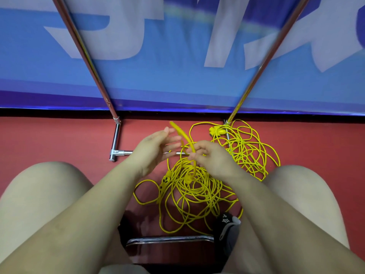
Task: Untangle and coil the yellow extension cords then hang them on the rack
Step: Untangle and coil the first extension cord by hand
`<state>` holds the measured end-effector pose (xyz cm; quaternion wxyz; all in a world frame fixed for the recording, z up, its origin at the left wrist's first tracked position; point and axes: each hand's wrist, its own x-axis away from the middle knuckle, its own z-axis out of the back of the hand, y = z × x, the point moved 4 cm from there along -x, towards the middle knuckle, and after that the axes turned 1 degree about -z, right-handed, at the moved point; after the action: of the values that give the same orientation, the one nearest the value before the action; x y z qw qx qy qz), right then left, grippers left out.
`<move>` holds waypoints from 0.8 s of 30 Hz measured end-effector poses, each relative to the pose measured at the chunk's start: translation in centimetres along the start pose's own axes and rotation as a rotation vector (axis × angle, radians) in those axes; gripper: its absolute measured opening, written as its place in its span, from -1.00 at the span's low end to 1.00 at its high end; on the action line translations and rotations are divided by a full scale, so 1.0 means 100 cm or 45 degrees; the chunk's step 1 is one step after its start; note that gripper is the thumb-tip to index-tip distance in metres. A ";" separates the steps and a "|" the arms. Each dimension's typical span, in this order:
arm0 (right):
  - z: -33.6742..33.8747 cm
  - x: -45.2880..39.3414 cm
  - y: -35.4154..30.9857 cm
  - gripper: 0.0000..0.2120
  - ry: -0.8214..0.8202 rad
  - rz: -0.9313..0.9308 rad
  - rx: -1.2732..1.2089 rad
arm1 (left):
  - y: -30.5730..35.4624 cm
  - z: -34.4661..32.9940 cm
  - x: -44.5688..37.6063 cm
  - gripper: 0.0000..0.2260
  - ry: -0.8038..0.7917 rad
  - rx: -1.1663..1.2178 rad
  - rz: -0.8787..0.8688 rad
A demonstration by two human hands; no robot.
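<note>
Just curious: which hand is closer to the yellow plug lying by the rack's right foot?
Right. The right hand sits just left of and below the plug, pinching a raised cord strand; the left hand is farther left, fingers spread.

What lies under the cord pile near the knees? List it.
Under the cord pile: red floor, showing through the loops. The rack's base bar runs toward it, then disappears behind the left hand and right hand.

yellow cords (197, 186) sprawl across floor between both knees, reaching right rack upright (254, 76). rack base bar (116, 139) crosses behind hands. bare red floor (59, 139) far left, open passage.
</note>
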<state>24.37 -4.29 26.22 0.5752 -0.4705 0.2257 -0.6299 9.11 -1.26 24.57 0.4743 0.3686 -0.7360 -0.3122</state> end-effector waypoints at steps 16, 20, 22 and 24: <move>0.033 0.000 0.016 -0.90 0.357 -0.433 -0.415 | -0.006 -0.009 0.013 -0.83 -0.175 -0.961 -0.282; 0.037 -0.001 0.005 -0.88 0.586 0.001 0.089 | -0.002 -0.015 0.020 -0.85 -0.218 -0.915 -0.262; 0.029 -0.002 -0.001 -0.80 0.433 0.191 0.141 | 0.001 -0.020 0.024 -0.87 -0.225 -0.831 -0.259; 0.019 -0.001 -0.005 -0.77 0.253 0.260 0.141 | 0.006 -0.022 0.026 -0.87 -0.213 -0.758 -0.252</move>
<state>25.70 -3.55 27.48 0.6362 -0.3480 0.2933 -0.6230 10.26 -3.33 27.08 0.4665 0.2566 -0.6095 -0.5875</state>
